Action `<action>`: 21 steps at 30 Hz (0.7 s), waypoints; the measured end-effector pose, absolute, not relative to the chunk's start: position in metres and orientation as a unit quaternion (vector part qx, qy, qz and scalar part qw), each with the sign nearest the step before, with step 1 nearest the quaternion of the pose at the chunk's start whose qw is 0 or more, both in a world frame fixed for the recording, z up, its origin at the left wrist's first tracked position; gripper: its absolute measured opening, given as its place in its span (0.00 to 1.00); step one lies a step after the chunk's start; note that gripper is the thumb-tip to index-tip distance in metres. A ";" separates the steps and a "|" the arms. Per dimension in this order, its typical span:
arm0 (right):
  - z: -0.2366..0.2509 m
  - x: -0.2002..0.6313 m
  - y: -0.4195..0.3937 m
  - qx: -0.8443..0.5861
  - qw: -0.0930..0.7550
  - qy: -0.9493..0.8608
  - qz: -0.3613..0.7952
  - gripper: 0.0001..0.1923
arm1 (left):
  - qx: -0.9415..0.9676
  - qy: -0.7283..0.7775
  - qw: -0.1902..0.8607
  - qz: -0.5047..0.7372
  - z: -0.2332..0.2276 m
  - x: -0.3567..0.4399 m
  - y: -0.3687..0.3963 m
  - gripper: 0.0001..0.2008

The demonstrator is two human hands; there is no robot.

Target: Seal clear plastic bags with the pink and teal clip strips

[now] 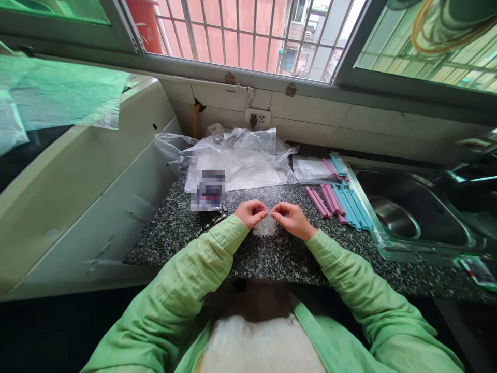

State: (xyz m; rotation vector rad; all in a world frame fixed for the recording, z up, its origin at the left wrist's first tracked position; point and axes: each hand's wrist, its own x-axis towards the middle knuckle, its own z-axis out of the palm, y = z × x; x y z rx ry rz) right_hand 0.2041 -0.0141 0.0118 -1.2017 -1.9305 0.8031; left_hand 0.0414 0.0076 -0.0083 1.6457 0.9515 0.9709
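Observation:
My left hand (pixel 251 213) and my right hand (pixel 292 219) meet over the speckled dark counter, thumbs and fingertips pinched close together. Between and just below them hangs or lies a small clear plastic bag (pixel 265 227); both hands seem to pinch its upper edge. To the right lie several pink sealing clips (pixel 318 202) and several blue sealing clips (pixel 352 207), side by side. A stack of flat clear bags (pixel 312 170) sits behind them, with more clips on its right end. Left of my hands is a small card or packet (pixel 208 191), its print blurred out, beside a beaded string (pixel 213 220).
Large crumpled clear plastic bags (pixel 248 155) cover the counter's back, under a wall socket (pixel 258 118). At right is a steel sink (pixel 419 207) with a bowl (pixel 394 217) in it. A pale appliance (pixel 116 171) stands at left. A barred window is behind.

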 end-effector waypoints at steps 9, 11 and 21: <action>0.015 0.206 -0.013 -0.477 0.362 -0.729 0.331 0.08 | 0.661 0.396 0.487 0.411 0.000 0.039 0.007 0.09; 0.016 0.207 -0.013 -0.478 0.364 -0.727 0.332 0.08 | 0.655 0.398 0.491 0.415 0.002 0.039 0.006 0.09; 0.015 0.208 -0.013 -0.471 0.365 -0.738 0.316 0.06 | 0.643 0.403 0.503 0.414 0.002 0.041 0.005 0.09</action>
